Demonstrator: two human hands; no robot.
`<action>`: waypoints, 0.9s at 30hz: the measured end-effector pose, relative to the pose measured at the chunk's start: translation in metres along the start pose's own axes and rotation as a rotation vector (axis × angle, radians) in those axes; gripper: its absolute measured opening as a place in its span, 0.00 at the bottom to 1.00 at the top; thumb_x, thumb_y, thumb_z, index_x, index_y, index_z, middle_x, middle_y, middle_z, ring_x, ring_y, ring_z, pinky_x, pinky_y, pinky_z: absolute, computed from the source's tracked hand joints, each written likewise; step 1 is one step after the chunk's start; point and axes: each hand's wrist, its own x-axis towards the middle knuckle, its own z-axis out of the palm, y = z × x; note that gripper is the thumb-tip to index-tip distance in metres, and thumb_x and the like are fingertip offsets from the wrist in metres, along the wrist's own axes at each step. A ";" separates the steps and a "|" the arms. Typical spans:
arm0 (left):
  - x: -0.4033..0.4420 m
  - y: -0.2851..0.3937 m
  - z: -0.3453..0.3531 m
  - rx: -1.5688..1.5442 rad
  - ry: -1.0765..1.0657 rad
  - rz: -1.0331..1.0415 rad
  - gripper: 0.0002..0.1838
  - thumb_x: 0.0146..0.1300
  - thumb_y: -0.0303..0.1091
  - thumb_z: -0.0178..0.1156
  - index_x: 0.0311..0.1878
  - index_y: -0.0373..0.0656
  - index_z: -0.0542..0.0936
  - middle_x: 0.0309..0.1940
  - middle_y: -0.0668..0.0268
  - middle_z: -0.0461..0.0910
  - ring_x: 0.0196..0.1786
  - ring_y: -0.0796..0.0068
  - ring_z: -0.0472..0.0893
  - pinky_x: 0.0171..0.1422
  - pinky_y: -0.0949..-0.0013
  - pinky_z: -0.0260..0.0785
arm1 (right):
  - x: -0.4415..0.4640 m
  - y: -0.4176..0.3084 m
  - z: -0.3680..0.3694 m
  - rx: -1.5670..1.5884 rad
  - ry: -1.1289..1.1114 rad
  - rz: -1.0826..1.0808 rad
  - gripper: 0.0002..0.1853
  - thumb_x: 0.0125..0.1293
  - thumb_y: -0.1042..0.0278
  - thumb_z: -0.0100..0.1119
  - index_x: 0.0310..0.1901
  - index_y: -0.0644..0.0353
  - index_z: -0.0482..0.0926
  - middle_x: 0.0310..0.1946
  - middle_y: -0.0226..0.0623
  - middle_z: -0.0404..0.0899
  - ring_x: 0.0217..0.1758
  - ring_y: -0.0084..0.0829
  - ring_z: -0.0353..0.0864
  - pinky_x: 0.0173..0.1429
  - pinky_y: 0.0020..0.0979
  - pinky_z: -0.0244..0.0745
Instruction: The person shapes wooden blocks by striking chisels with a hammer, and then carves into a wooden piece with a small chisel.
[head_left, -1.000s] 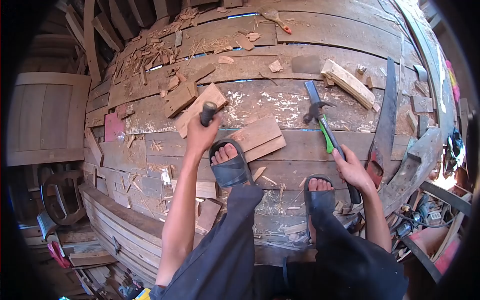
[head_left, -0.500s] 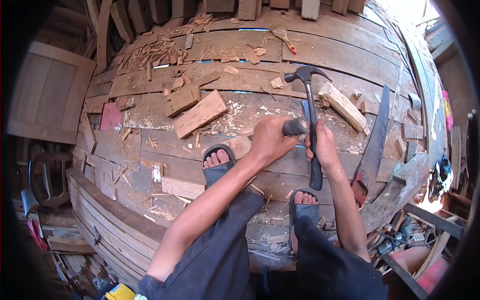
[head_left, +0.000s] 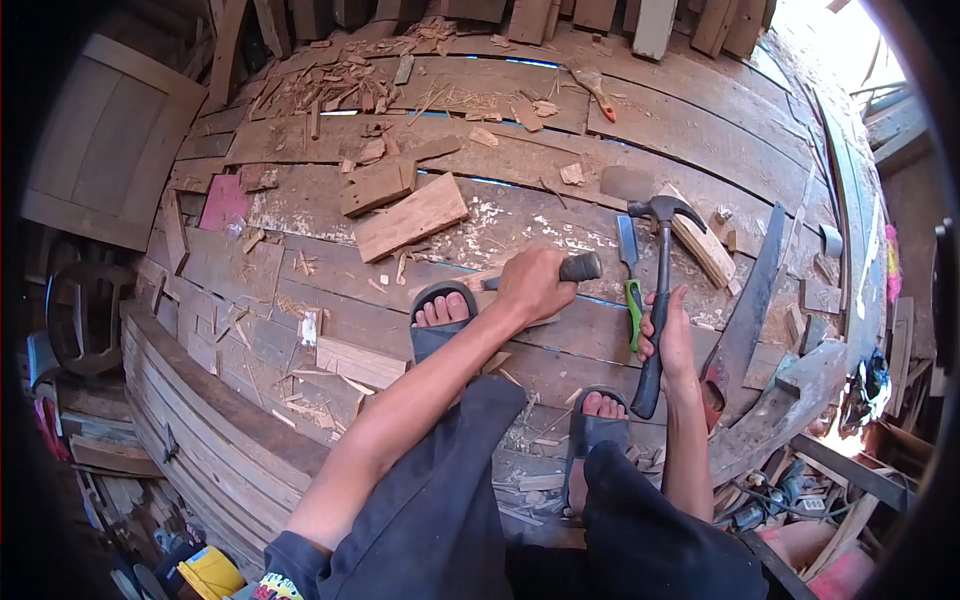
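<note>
My left hand (head_left: 535, 288) is closed around a chisel with a dark handle (head_left: 581, 267). The butt of that handle points right, and a short grey part shows left of the fist; the rest is hidden. My right hand (head_left: 672, 340) grips a claw hammer (head_left: 664, 262) by its black handle, head up and away from me. Beside the hammer, on the floor, lies another chisel (head_left: 634, 300) with a green and black handle and a blue-grey blade. A gap separates the hammer from the dark handle.
Two wood blocks (head_left: 412, 217) lie ahead on the plank floor (head_left: 560, 350). At right are a handsaw (head_left: 748, 300) and a wood piece (head_left: 704, 240). A paintbrush (head_left: 592, 88) and shavings (head_left: 350, 85) lie farther off. Stacked boards (head_left: 210, 400) stand at left. My sandalled feet are close below.
My right hand and the hammer have moved right and nearer to me, away from the dark handle. The green-handled chisel now shows between the hands. The view has shifted slightly.
</note>
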 end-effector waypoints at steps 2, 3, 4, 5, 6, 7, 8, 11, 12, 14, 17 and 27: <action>0.003 -0.001 -0.002 0.001 -0.020 0.007 0.11 0.50 0.36 0.66 0.34 0.39 0.88 0.29 0.42 0.85 0.36 0.37 0.87 0.46 0.44 0.80 | -0.003 -0.003 -0.002 0.012 0.004 -0.015 0.38 0.79 0.21 0.34 0.51 0.56 0.71 0.21 0.22 0.65 0.14 0.16 0.65 0.17 0.22 0.66; 0.006 -0.001 -0.004 -0.018 -0.024 0.007 0.11 0.50 0.36 0.66 0.34 0.39 0.88 0.29 0.42 0.85 0.36 0.37 0.87 0.46 0.44 0.80 | -0.006 -0.003 -0.003 0.004 0.010 -0.022 0.39 0.78 0.21 0.34 0.51 0.57 0.71 0.21 0.23 0.65 0.14 0.16 0.66 0.17 0.23 0.66; 0.011 -0.002 -0.006 -0.039 -0.030 0.005 0.12 0.50 0.36 0.66 0.34 0.39 0.88 0.29 0.42 0.85 0.36 0.37 0.87 0.46 0.44 0.80 | -0.008 -0.003 -0.003 -0.004 0.017 -0.027 0.39 0.78 0.20 0.34 0.51 0.57 0.71 0.21 0.24 0.66 0.14 0.17 0.66 0.17 0.24 0.66; 0.012 -0.002 -0.007 -0.060 -0.035 -0.001 0.12 0.50 0.36 0.66 0.35 0.39 0.88 0.29 0.42 0.85 0.36 0.38 0.87 0.46 0.45 0.80 | -0.011 -0.003 -0.004 0.010 0.021 -0.028 0.39 0.78 0.20 0.34 0.51 0.57 0.71 0.21 0.24 0.66 0.15 0.17 0.66 0.18 0.24 0.66; 0.009 0.004 -0.011 -0.083 -0.021 -0.003 0.11 0.51 0.35 0.66 0.33 0.38 0.87 0.28 0.43 0.85 0.35 0.39 0.86 0.43 0.46 0.79 | -0.013 -0.006 -0.002 0.025 0.024 -0.029 0.39 0.78 0.20 0.34 0.51 0.57 0.71 0.21 0.24 0.66 0.15 0.17 0.66 0.18 0.23 0.66; 0.010 0.015 -0.017 -0.105 -0.002 0.001 0.10 0.51 0.34 0.65 0.32 0.38 0.86 0.26 0.44 0.84 0.33 0.40 0.86 0.41 0.48 0.78 | -0.013 -0.009 0.000 0.041 0.026 -0.037 0.39 0.78 0.20 0.34 0.51 0.57 0.71 0.21 0.24 0.66 0.15 0.17 0.66 0.18 0.23 0.67; 0.012 0.027 -0.023 -0.134 0.021 0.005 0.09 0.52 0.33 0.65 0.31 0.37 0.86 0.25 0.45 0.84 0.31 0.41 0.85 0.39 0.49 0.76 | -0.010 -0.010 0.000 0.049 0.020 -0.041 0.39 0.78 0.20 0.34 0.51 0.57 0.71 0.21 0.24 0.66 0.15 0.17 0.66 0.18 0.23 0.67; 0.009 0.029 -0.029 -0.249 0.043 0.009 0.11 0.52 0.36 0.65 0.31 0.37 0.86 0.28 0.42 0.84 0.35 0.39 0.87 0.44 0.44 0.79 | -0.010 -0.009 -0.005 0.053 0.023 -0.040 0.39 0.77 0.20 0.35 0.52 0.56 0.71 0.21 0.23 0.66 0.15 0.17 0.66 0.18 0.23 0.67; 0.011 0.009 -0.025 -0.238 -0.022 -0.085 0.10 0.52 0.35 0.65 0.30 0.37 0.86 0.27 0.42 0.84 0.35 0.39 0.87 0.44 0.43 0.78 | -0.011 -0.009 -0.006 0.043 0.029 -0.031 0.38 0.78 0.20 0.34 0.52 0.54 0.71 0.21 0.23 0.65 0.15 0.16 0.64 0.19 0.23 0.65; 0.009 -0.009 -0.010 -0.172 0.049 -0.046 0.10 0.52 0.35 0.65 0.30 0.37 0.86 0.27 0.42 0.84 0.35 0.39 0.87 0.44 0.44 0.78 | -0.008 -0.012 -0.003 0.048 0.030 -0.025 0.37 0.78 0.20 0.34 0.52 0.52 0.70 0.21 0.22 0.64 0.14 0.16 0.63 0.19 0.23 0.63; 0.008 -0.011 -0.006 -0.145 0.039 -0.029 0.10 0.52 0.36 0.66 0.30 0.37 0.86 0.29 0.42 0.85 0.36 0.39 0.87 0.45 0.44 0.79 | -0.013 -0.014 -0.008 0.047 0.044 -0.013 0.37 0.78 0.20 0.34 0.52 0.52 0.70 0.21 0.22 0.64 0.14 0.16 0.63 0.19 0.22 0.63; 0.002 -0.008 0.009 0.024 -0.023 -0.008 0.09 0.53 0.35 0.66 0.34 0.42 0.88 0.29 0.46 0.86 0.37 0.40 0.87 0.46 0.45 0.80 | -0.024 0.006 -0.025 -0.078 0.032 0.005 0.36 0.80 0.23 0.34 0.51 0.54 0.72 0.19 0.23 0.64 0.14 0.18 0.65 0.19 0.24 0.65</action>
